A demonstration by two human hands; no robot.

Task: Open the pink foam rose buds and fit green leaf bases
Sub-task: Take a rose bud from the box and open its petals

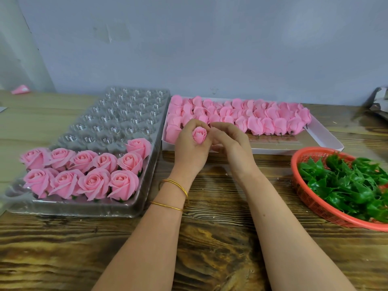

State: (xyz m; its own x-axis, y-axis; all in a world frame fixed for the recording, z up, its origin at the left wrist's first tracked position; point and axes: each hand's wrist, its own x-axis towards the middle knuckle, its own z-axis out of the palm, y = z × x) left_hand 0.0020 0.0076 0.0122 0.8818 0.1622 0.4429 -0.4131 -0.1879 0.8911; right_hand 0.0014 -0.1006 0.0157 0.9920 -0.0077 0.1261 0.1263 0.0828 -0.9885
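Wood with a dark, heavy grain makes up the table (210, 248) that the head view looks down on. It runs back to a plain pale blue-grey wall (210, 38).

On the left lies a clear plastic tray (117, 114) of round cups. Ten opened roses (88, 177) fill its near end in two rows, with one more just behind. Beyond the hands is a shallow white box (327, 141) packed with closed pink buds (262, 120) lying on their sides. At the right, a red mesh basket (315, 204) holds a heap of green leaf bases (346, 181).

Both forearms reach in from the bottom edge and meet above the near rim of the box. The left hand (189, 148), with thin gold bangles (174, 185) on its wrist, has its fingers curled round one rose bud (199, 134), whose tip faces the camera with the petals still wrapped tight. The right hand (228, 143) shows its back. Its fingers bend in toward the bud's right side, but the tips are blurred and partly behind the left fingers, so it cannot be told whether they pinch a petal.

The bud's base is hidden inside the left fist. The basket is cut off at the right edge. A crumpled silvery object (380, 99) at the far right and a small pink scrap (21, 89) at the far left are too small to identify.
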